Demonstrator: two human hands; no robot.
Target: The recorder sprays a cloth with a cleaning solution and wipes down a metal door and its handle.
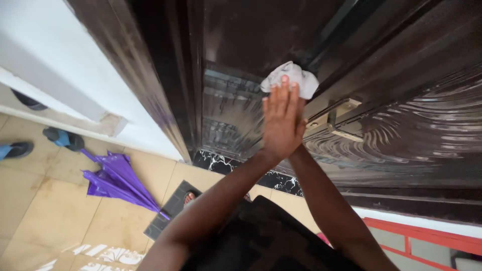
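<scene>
The step in hand looks like wiping: both hands press a white cloth flat against the dark door. The left hand lies on top, its fingers stretched out straight and pressing the cloth's lower edge, gripping nothing. The right hand is hidden under the left; only its forearm shows, so I cannot tell how its fingers stand. The cloth sits just left of and above the brass handle, on the seam where two door panels meet. It is bunched into a lump, so no clear long axis shows; the left hand's long axis runs up the door, fingertips pointing away from the person. Left of the handle and far below it, a purple umbrella lies on the tiled floor. As I judge it, a next stroke calls for steady flat pressure and a path that skirts the handle
</scene>
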